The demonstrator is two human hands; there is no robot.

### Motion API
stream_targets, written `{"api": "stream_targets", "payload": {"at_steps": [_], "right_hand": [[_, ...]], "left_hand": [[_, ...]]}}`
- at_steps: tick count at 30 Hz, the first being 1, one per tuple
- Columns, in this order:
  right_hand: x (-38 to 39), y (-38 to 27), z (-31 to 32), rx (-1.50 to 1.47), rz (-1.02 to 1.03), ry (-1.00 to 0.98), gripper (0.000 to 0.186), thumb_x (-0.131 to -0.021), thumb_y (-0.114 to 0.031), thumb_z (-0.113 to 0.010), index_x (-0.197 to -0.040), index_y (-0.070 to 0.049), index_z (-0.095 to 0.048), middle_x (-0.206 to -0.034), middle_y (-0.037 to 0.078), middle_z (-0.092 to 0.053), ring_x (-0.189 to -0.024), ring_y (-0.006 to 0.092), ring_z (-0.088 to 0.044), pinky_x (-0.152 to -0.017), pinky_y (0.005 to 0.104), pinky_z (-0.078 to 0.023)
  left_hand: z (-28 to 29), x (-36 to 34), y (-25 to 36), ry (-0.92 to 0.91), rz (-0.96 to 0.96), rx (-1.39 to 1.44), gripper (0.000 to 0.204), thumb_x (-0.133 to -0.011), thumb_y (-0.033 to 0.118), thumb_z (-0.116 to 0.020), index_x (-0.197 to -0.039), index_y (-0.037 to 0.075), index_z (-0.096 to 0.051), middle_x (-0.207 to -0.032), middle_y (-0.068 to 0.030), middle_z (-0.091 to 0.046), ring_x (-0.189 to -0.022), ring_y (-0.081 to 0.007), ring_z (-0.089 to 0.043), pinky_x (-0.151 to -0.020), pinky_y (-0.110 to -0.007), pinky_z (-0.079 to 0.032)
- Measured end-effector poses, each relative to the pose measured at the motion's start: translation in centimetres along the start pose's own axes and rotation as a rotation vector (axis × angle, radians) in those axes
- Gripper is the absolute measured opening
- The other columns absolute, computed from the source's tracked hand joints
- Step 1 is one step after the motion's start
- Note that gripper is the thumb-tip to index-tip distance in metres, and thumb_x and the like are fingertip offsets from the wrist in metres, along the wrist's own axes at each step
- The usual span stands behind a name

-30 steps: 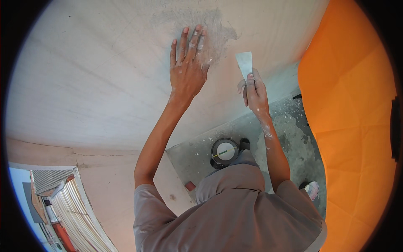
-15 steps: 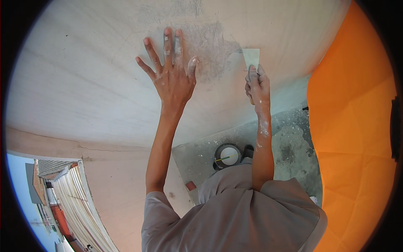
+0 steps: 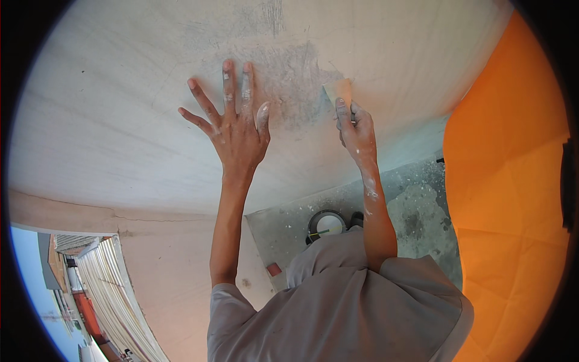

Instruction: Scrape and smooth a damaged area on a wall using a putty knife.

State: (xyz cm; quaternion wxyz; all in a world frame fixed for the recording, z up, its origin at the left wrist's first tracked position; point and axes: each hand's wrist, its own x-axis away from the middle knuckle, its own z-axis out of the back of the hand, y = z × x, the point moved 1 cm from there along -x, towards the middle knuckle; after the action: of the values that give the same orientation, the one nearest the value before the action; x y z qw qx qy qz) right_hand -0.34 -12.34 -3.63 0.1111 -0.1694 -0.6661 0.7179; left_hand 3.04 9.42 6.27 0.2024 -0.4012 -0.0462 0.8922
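Observation:
My left hand (image 3: pixel 237 133) lies flat on the pale wall (image 3: pixel 139 120) with its fingers spread, and white dust marks the fingers. To its right is a rough grey patch (image 3: pixel 294 84) of scraped surface. My right hand (image 3: pixel 356 130) is closed around a putty knife (image 3: pixel 339 90) with a broad, pale blade, tilted to the left. The blade lies at the patch's right edge. My fingers cover the handle.
A dark round bucket (image 3: pixel 327 224) with something white in it and a greenish stick across it stands on the speckled grey floor (image 3: pixel 416 211). An orange sheet (image 3: pixel 506 157) hangs at the right. A small reddish block (image 3: pixel 274 269) lies below. An opening shows rooftops at lower left.
My right hand has moved left and slightly down with the putty knife, and the blade has tilted left. My left hand has shifted down and a little left, fingers still spread.

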Motion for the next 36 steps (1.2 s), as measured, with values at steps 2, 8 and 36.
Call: {"api": "stream_targets", "payload": {"at_steps": [2, 8, 36], "right_hand": [[0.1, -0.3, 0.1, 0.04, 0.051, 0.034, 0.044, -0.108, -0.039, -0.056, -0.089, 0.0, -0.066, -0.064, 0.005, -0.054, -0.06, 0.0137, -0.049, -0.058, 0.0339, -0.042], [1.5, -6.4, 1.7, 0.145, 0.319, 0.072, 0.035, -0.11, -0.031, -0.051, -0.099, 0.001, -0.061, -0.065, 0.012, -0.052, -0.059, 0.0212, -0.049, -0.06, 0.0367, -0.045], [1.8, 0.6, -0.8, -0.326, 0.057, 0.139, 0.04, -0.11, -0.039, -0.053, -0.086, -0.008, -0.054, -0.057, -0.009, -0.037, -0.045, 0.0015, -0.033, -0.041, 0.022, -0.026]], "left_hand": [[0.7, -0.6, -0.3, 0.085, 0.041, 0.057, 0.059, -0.109, 0.051, -0.035, -0.163, 0.03, -0.033, -0.173, 0.0041, -0.021, -0.159, -0.0444, -0.004, -0.121, -0.069, 0.012], [-3.0, 5.5, 3.6, -0.432, -0.278, 0.235, 0.071, -0.1, 0.039, -0.059, -0.164, 0.026, -0.031, -0.173, -0.0028, -0.019, -0.161, -0.0312, -0.008, -0.129, -0.057, -0.004], [-0.4, -6.3, 5.4, -0.059, -0.416, 0.203, 0.063, -0.103, 0.046, -0.052, -0.162, 0.032, -0.036, -0.17, 0.0108, -0.027, -0.16, -0.0215, -0.016, -0.129, -0.055, -0.003]]}}
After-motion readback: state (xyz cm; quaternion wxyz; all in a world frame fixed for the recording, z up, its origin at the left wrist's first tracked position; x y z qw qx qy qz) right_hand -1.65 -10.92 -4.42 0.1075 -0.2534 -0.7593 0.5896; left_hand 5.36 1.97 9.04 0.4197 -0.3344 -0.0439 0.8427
